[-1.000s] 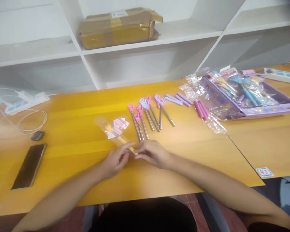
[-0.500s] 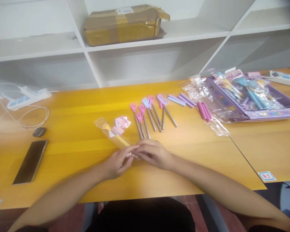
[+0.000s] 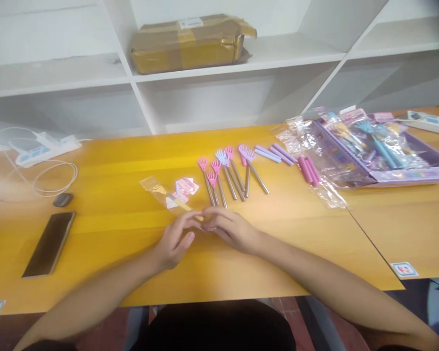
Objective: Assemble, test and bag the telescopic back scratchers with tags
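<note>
A yellow hand-shaped back scratcher [image 3: 183, 204] lies slanting inside a clear plastic bag [image 3: 148, 184]. My left hand [image 3: 173, 243] is at the near end of this bag, its fingers on the plastic and its thumb held apart. My right hand [image 3: 236, 231] closes its bent fingers on the same end, touching the left fingertips. Just beyond my hands lie several unwrapped back scratchers with metal rods, among them a pink one [image 3: 202, 165], a blue one [image 3: 221, 157] and a purple one [image 3: 254, 168]. Small pink and white cards [image 3: 186, 186] lie beside the bag.
Purple and pink tubes [image 3: 309, 170] lie to the right, near empty clear bags [image 3: 296, 134]. A purple box [image 3: 409, 173] holds several bagged scratchers. On the left are a phone [image 3: 49, 243], a small black object [image 3: 63, 199] and a power strip [image 3: 49, 150]. A cardboard box [image 3: 190, 46] sits on the shelf.
Both hands and the near end of the bag have shifted slightly away from me. My left thumb now stands farther from the bag. The view has tilted a little.
</note>
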Demonstrator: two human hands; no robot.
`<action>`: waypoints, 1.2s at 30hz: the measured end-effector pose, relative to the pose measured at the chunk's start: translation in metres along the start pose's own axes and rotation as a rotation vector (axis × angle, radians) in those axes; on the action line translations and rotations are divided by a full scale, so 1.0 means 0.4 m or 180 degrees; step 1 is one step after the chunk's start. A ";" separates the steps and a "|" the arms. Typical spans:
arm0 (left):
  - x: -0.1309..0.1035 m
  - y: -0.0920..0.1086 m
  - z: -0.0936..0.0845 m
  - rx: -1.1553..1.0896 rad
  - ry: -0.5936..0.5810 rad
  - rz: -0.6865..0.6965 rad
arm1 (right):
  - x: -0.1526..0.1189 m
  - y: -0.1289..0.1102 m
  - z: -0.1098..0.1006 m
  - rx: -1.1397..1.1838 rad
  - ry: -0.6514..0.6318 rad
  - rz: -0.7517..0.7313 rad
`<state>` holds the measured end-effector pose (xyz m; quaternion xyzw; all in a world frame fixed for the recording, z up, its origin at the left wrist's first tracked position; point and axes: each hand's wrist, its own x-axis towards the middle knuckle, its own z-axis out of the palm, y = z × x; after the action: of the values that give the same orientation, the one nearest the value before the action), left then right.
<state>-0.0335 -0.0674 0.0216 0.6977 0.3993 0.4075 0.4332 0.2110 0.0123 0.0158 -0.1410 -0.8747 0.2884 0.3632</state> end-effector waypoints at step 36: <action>0.041 -0.030 -0.018 -0.0213 0.0148 -0.0538 | 0.013 0.010 0.007 -0.0174 0.0029 -0.0075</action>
<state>-0.0369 -0.0469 0.0159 0.6370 0.4529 0.3987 0.4798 0.2055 0.0169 0.0147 -0.1420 -0.8821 0.2595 0.3666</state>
